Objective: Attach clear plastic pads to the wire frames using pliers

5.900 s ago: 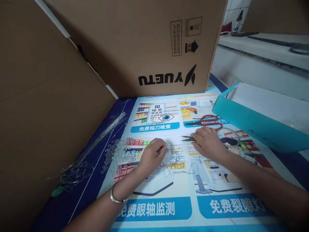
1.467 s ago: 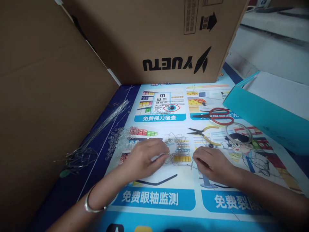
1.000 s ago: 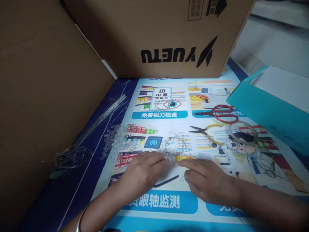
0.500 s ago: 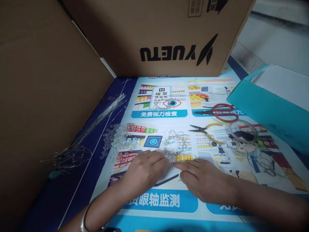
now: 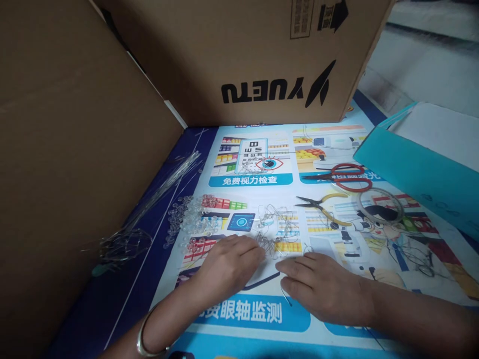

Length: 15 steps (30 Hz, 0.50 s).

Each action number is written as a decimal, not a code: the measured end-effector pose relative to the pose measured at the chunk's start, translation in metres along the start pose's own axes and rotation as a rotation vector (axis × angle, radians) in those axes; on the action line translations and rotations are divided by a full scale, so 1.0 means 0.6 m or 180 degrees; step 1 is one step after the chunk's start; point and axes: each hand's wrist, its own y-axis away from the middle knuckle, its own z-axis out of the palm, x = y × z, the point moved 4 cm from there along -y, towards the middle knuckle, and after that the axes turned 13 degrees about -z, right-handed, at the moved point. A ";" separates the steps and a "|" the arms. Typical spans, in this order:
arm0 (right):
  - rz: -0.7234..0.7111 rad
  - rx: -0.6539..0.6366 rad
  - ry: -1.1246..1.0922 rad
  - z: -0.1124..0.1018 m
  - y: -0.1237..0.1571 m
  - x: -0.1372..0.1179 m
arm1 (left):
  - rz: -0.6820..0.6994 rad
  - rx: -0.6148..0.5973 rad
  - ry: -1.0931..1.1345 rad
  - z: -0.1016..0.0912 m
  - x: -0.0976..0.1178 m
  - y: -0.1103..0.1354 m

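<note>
My left hand [image 5: 234, 262] is closed, its fingertips pinched at the near edge of a tangled wire piece with clear beads [image 5: 267, 239]. To its right, my right hand [image 5: 324, 284] has its fingers pressed together, a small gap from the left fingertips. A thin wire [image 5: 286, 295] pokes out below the right fingers, which seem to pinch it; the grip itself is partly hidden. Loose clear beads [image 5: 192, 217] lie in a spread pile beyond the left hand. Yellow-handled pliers [image 5: 322, 205] rest open past the right hand.
Red-handled scissors [image 5: 350, 177] and a wire coil [image 5: 381, 204] lie at the right, near a teal box [image 5: 422, 169]. A bundle of wires [image 5: 160, 189] is at the left. Cardboard [image 5: 277, 55] stands behind and on the left. Loose tangled wire [image 5: 415, 257] sits at the right.
My right hand has drawn slightly right, away from the left fingertips, and a wire end now shows below it. The left hand keeps its hold. The whole view has shifted a little.
</note>
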 end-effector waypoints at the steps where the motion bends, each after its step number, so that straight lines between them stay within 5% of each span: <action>1: -0.0041 -0.0043 0.0016 -0.001 -0.002 -0.004 | -0.0002 -0.0012 0.0007 0.000 0.001 0.000; 15: -0.0023 -0.0381 0.0010 0.003 -0.016 -0.021 | -0.0201 -0.0033 -0.0074 -0.008 0.001 -0.013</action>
